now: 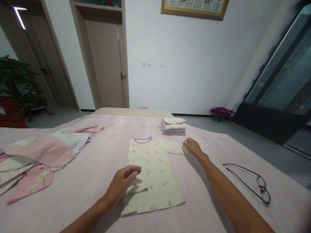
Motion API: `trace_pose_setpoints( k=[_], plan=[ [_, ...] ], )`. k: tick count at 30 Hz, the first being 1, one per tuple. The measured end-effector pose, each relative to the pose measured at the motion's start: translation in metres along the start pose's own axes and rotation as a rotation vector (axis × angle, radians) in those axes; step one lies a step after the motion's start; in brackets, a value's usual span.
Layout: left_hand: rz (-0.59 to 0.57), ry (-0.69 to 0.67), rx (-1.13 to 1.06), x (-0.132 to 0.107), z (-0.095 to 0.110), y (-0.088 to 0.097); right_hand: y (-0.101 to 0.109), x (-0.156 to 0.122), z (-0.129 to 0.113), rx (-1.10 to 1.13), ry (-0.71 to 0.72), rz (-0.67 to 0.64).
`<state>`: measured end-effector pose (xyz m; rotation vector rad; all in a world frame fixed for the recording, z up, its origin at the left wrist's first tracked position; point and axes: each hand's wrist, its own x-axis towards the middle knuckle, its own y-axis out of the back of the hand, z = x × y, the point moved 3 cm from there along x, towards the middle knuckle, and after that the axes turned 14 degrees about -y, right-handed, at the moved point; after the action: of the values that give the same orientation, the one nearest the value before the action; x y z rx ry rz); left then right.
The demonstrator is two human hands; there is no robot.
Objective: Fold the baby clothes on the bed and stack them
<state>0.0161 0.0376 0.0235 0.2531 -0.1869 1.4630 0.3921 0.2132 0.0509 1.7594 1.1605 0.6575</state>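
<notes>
A cream long-sleeved child's shirt [160, 174] with small printed motifs and a lilac neckband lies spread in front of me. Its left side is folded inward, with that sleeve laid down along the body. The other sleeve [175, 148] stretches out to the right. My right hand [193, 147] pinches the cuff of this sleeve. Above the folded sleeve hovers my left hand [126, 179], fingers loosely curled and a gap showing between thumb and fingertips; it appears to hold nothing.
A neat stack of folded clothes [173, 126] sits beyond the shirt. Loose clothes [43, 150] are heaped at the left. Black-framed glasses [261, 187] lie at the right on the pink bedcover [97, 181]. Past the far edge stands a potted purple flower [221, 112].
</notes>
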Motion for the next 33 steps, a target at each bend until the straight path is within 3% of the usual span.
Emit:
trace_pose_setpoints(
  k=[4,7,9,11,14,16,20,24,28,33],
  plan=[
    [0.113,0.178,-0.432,0.028,-0.001,-0.022,-0.022,-0.061,-0.066,0.217,0.175,-0.176],
    [0.152,0.278,-0.617,0.045,-0.009,-0.035,-0.034,-0.112,-0.103,0.584,0.449,-0.684],
    [0.203,0.338,-0.645,0.051,-0.019,-0.037,-0.037,-0.128,-0.104,0.592,0.462,-0.822],
    [0.269,0.372,-0.635,0.053,-0.029,-0.034,-0.036,-0.127,-0.089,0.440,0.409,-0.697],
    [0.362,0.362,-0.622,0.054,-0.040,-0.028,-0.033,-0.117,-0.054,0.066,0.358,-0.358],
    [0.393,0.336,-0.631,0.055,-0.041,-0.025,-0.033,-0.118,-0.034,-0.130,0.337,-0.284],
    [0.428,0.307,-0.608,0.064,-0.033,-0.018,-0.036,-0.135,-0.011,-0.232,0.315,-0.318],
    [0.471,0.297,-0.532,0.077,-0.016,-0.008,-0.044,-0.142,-0.009,-0.081,0.246,-0.429],
    [0.468,0.236,-0.479,0.094,0.001,0.003,-0.051,-0.145,-0.024,0.103,0.144,-0.533],
    [0.461,0.144,-0.434,0.115,0.022,0.015,-0.064,-0.168,-0.062,0.150,0.311,-0.492]
  ],
)
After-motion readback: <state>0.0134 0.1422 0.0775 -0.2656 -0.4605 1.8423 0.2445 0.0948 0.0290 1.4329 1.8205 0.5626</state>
